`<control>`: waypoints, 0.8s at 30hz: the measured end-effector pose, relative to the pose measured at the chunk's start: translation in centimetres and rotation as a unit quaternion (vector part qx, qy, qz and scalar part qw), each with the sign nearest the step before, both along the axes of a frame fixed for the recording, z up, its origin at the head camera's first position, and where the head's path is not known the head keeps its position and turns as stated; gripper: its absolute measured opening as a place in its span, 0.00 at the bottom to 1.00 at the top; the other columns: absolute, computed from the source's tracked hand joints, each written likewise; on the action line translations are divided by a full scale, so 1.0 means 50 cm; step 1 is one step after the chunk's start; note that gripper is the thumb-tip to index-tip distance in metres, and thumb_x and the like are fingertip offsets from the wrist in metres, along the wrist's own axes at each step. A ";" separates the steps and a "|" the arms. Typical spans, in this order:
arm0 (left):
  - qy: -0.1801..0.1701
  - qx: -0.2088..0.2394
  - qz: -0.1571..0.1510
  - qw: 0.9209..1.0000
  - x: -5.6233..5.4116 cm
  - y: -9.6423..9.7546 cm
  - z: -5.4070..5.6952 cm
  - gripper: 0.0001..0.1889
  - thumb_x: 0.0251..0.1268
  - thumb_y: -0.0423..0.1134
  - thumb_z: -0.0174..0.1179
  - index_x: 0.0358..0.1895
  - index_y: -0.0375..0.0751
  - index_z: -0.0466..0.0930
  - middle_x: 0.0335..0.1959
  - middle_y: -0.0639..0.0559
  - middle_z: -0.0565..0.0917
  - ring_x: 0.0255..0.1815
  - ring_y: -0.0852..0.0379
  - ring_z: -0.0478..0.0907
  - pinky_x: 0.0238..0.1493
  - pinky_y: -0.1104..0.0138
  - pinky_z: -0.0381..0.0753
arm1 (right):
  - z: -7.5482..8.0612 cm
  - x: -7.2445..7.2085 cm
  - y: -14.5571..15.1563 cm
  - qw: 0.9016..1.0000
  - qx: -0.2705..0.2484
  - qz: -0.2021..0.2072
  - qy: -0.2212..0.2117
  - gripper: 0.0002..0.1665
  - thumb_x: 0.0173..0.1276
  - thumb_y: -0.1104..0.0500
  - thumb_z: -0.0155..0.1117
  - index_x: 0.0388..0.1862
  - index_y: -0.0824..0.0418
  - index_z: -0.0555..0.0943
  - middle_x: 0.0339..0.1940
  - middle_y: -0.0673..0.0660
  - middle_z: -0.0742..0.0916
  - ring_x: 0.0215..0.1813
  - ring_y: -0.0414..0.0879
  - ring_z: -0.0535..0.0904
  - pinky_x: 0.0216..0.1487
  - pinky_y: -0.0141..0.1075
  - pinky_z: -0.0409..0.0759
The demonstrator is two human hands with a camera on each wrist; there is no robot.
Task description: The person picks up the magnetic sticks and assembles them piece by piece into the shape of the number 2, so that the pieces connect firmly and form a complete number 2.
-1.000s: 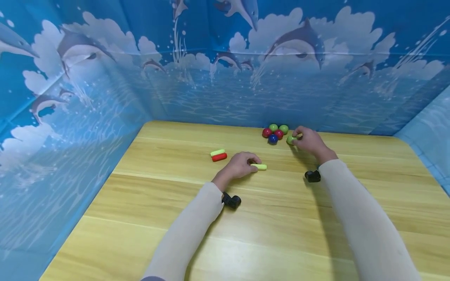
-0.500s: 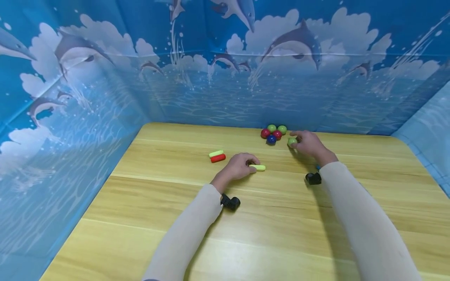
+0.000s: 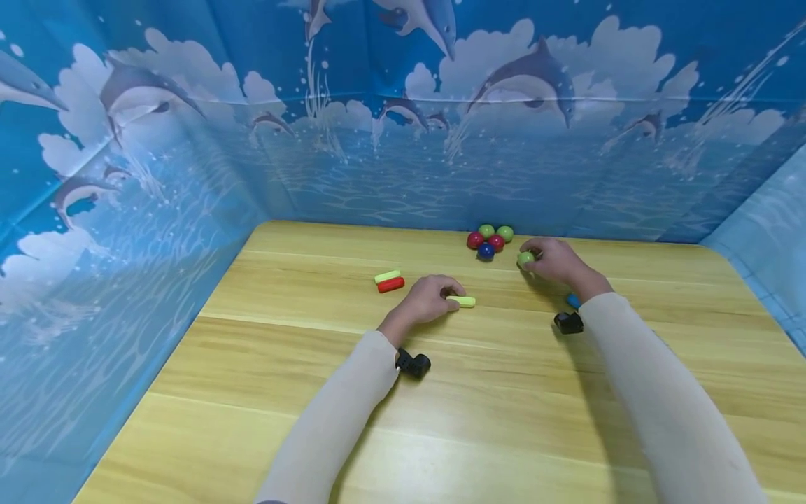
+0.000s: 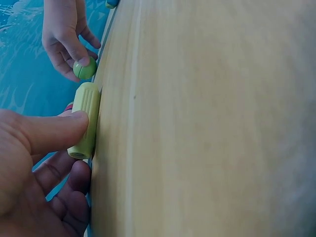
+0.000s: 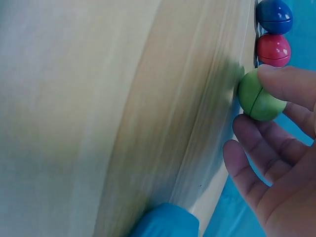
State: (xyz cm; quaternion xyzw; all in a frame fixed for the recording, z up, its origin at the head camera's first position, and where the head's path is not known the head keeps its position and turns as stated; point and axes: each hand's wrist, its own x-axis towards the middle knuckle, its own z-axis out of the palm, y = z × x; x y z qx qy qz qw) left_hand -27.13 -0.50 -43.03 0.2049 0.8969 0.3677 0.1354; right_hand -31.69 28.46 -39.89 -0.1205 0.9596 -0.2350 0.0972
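My left hand pinches a pale yellow ribbed stick low over the table; in the left wrist view the thumb lies along the stick's side. Farther right, my right hand holds a green ball between thumb and fingers. A seam runs round that ball in the right wrist view, where its lower fingers stand apart from it. Just left of it sits a cluster: a blue ball, two red balls and two green balls.
Left of my left hand, a yellow stick and a red stick lie side by side. A blue object is partly hidden by my right wrist. Behind the wooden table hangs a dolphin-print curtain.
My right hand has drawn the green ball slightly back toward me and away from the cluster. The blue object by the right wrist has come into sight. My left hand stays in place.
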 end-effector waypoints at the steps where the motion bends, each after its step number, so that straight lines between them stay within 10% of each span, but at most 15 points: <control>1: -0.001 0.000 -0.002 1.000 0.000 0.001 0.000 0.11 0.66 0.38 0.64 0.50 0.49 0.85 0.48 0.52 0.85 0.47 0.57 0.78 0.51 0.66 0.77 | 0.000 0.003 0.002 1.000 -0.001 -0.001 -0.003 0.27 0.73 0.58 0.56 0.67 0.69 0.71 0.63 0.73 0.76 0.63 0.68 0.72 0.61 0.61 0.72; 24: 0.001 0.000 0.006 1.000 0.001 0.000 -0.001 0.11 0.66 0.38 0.65 0.50 0.50 0.86 0.50 0.53 0.85 0.48 0.57 0.78 0.52 0.66 0.77 | 0.021 0.097 -0.047 0.996 -0.013 0.083 0.029 0.24 0.69 0.64 0.62 0.63 0.71 0.75 0.58 0.70 0.82 0.53 0.60 0.81 0.51 0.52 0.82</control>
